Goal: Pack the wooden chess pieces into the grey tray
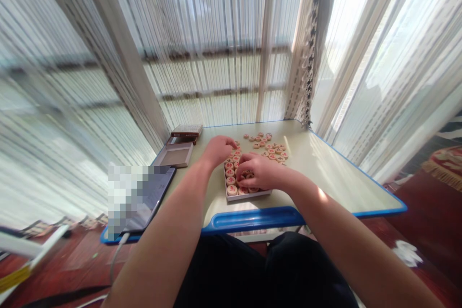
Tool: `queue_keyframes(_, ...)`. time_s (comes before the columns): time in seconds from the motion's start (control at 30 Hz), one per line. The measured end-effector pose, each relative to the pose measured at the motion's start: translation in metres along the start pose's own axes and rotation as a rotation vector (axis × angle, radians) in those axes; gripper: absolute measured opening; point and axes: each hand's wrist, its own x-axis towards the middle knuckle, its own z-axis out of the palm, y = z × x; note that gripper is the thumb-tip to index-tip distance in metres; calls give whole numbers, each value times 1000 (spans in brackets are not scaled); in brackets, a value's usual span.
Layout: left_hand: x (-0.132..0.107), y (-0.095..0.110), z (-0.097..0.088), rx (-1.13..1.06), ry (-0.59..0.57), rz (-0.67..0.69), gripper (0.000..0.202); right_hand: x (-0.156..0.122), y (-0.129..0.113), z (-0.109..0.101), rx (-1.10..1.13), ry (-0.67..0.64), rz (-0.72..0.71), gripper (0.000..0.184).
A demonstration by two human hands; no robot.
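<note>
Round wooden xiangqi pieces with red and dark characters stand in rows inside a shallow open box (249,197). My right hand (265,172) reaches over this box from the right, with thumb and fingers curled down around a piece among the others; the hand covers much of the box. Beyond the far left part of the box is my left hand (219,149), its fingers bent and closed at a xiangqi piece (237,144). A red-marked piece (232,190) fills the near left corner of the box. More loose pieces (278,150) lie scattered behind my right hand.
The cream folding table (335,173) has a blue edge and a blue front groove (252,220). At left lie an empty box lid (175,155), a stacked book or box (186,130), and a tablet (155,202) with a cable. Sheer curtains (216,57) hang behind.
</note>
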Motion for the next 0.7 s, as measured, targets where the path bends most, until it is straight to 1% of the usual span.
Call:
queue_keyframes(0.1,1,-3,1,-11,24,22,37,1,-1,-1,-2,9,28,14)
queue_keyframes(0.2,2,-6,4,-37,5,13,37,2,-2,-2,-15,40,30,17)
queue_keyframes(0.4,1,-5,8,-15,-32,-28,32,1,1,1,-1,29,39,14)
queue_keyframes(0.53,1,-3,9,-96,-17,-5,35,1,-1,1,23,55,34,15)
queue_keyframes(0.63,2,-3,9,-131,27,-6,35,2,0,-3,-10,100,48,15)
queue_keyframes(0.7,2,-4,8,-135,43,-16,33,2,4,-6,-54,162,109,17)
